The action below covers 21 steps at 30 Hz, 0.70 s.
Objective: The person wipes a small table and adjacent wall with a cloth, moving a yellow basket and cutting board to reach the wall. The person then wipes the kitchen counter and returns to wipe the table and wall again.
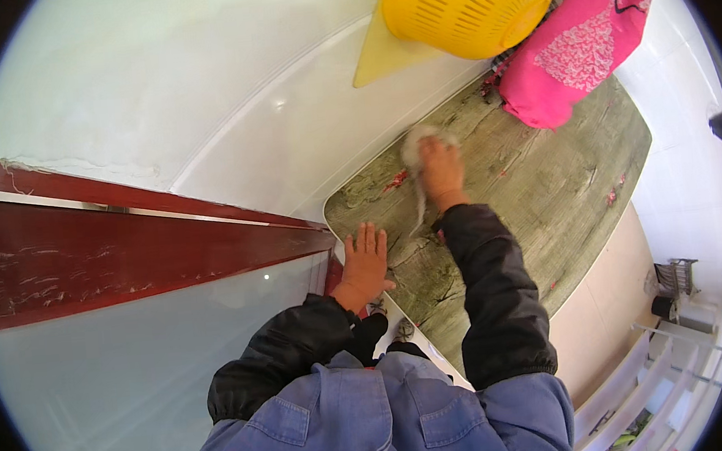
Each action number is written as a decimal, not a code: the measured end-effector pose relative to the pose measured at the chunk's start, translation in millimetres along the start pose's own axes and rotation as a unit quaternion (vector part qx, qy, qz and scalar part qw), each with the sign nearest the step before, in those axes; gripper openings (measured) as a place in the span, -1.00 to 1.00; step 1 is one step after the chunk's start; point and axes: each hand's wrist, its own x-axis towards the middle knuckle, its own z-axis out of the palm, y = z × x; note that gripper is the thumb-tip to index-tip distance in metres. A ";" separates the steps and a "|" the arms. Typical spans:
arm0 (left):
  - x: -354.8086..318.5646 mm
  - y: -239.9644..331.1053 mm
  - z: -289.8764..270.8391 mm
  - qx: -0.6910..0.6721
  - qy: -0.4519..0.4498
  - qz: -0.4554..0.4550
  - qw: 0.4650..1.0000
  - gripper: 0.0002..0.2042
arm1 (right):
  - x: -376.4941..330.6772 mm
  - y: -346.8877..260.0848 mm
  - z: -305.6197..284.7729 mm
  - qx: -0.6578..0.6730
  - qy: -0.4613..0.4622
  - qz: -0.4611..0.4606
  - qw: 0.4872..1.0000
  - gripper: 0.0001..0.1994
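My right hand (442, 172) is closed over a pale, greyish cloth (416, 146), pressing it on the wood-patterned tabletop (544, 186) near the wall side. A thin tail of the cloth trails toward me. Resting on the table's left edge, my left hand (366, 263) lies flat with its fingers stretched and holds nothing. Small red floral marks (396, 180) show on the table surface beside the cloth.
A yellow plastic basket (471, 9) and a bright pink bag (576, 47) are at the far end against the white wall (265, 89). On the left runs a dark red door frame (125, 244). White shelving (628, 391) stands on the lower right.
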 end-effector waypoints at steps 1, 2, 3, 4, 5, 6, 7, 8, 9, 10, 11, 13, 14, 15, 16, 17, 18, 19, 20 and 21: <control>3.9 -8.1 -1.6 0.004 -0.005 -0.020 1.000 0.21 | 11.3 18.3 2.0 -0.024 0.013 0.030 0.999 -0.58; 5.5 -11.7 -1.5 -0.006 -0.015 -0.014 1.000 0.24 | 24.3 38.5 1.6 -0.019 0.005 0.074 0.997 -0.57; 6.7 -14.0 -0.3 -0.007 -0.014 -0.008 1.000 0.26 | 34.0 52.3 2.3 -0.024 -0.001 0.119 0.993 -0.56; 6.6 -15.5 0.9 -0.008 -0.028 -0.001 1.000 0.28 | 41.0 64.5 2.7 -0.011 0.000 0.186 0.982 -0.55; 7.4 -16.4 2.5 -0.004 -0.021 0.002 1.000 0.28 | 47.5 76.7 1.8 0.001 0.000 0.253 0.967 -0.54; 8.2 -15.9 4.1 -0.002 -0.025 0.004 1.000 0.29 | 52.5 82.0 2.6 0.009 -0.004 0.260 0.966 -0.53; 8.5 -15.8 5.6 -0.003 -0.028 0.006 1.000 0.30 | 57.1 85.4 3.0 0.017 -0.007 0.266 0.964 -0.52; 8.5 -16.0 6.3 0.000 -0.021 0.005 1.000 0.30 | 60.9 85.2 3.6 0.019 -0.001 0.274 0.962 -0.51; 7.8 -15.5 6.7 0.001 -0.017 0.006 1.000 0.30 | 64.6 82.4 4.1 0.030 -0.034 0.229 0.972 -0.51; 7.9 -15.5 6.5 0.002 -0.016 0.009 1.000 0.30 | 68.4 79.3 3.4 0.078 -0.068 0.216 0.971 -0.51; 8.2 -16.0 5.6 0.004 -0.013 0.012 1.000 0.30 | 73.6 74.1 2.1 0.116 -0.088 0.210 0.967 -0.51; 8.2 -16.5 4.2 0.008 -0.011 0.014 1.000 0.30 | 86.0 67.8 -6.8 0.253 -0.083 0.255 0.930 -0.51; 8.7 -16.9 3.8 0.008 -0.006 0.016 1.000 0.29 | 95.4 68.2 -14.4 0.319 0.021 0.242 0.916 -0.50; 8.4 -16.7 3.7 0.007 -0.003 0.017 1.000 0.29 | 105.5 70.4 -23.4 0.385 0.108 0.231 0.887 -0.49; 8.3 -16.4 4.0 0.002 -0.006 0.019 1.000 0.28 | 115.1 73.8 -32.9 0.448 0.188 0.237 0.841 -0.48; 8.4 -16.3 4.5 0.007 0.000 0.019 1.000 0.28 | 126.2 78.9 -42.6 0.486 0.255 0.217 0.807 -0.46; 8.6 -16.3 5.1 0.009 0.001 0.020 1.000 0.28 | 139.2 83.0 -50.3 0.523 0.316 0.216 0.762 -0.45; 8.7 -16.2 5.9 0.011 -0.004 0.019 1.000 0.28 | 149.6 84.6 -54.1 0.548 0.391 0.174 0.719 -0.44; 9.0 -16.2 6.4 0.012 -0.001 0.020 1.000 0.27 | 157.8 83.9 -54.3 0.527 0.368 0.210 0.737 -0.43; 9.4 -16.4 6.9 0.013 -0.005 0.018 1.000 0.27 | 163.0 80.3 -50.5 0.497 0.362 0.206 0.761 -0.41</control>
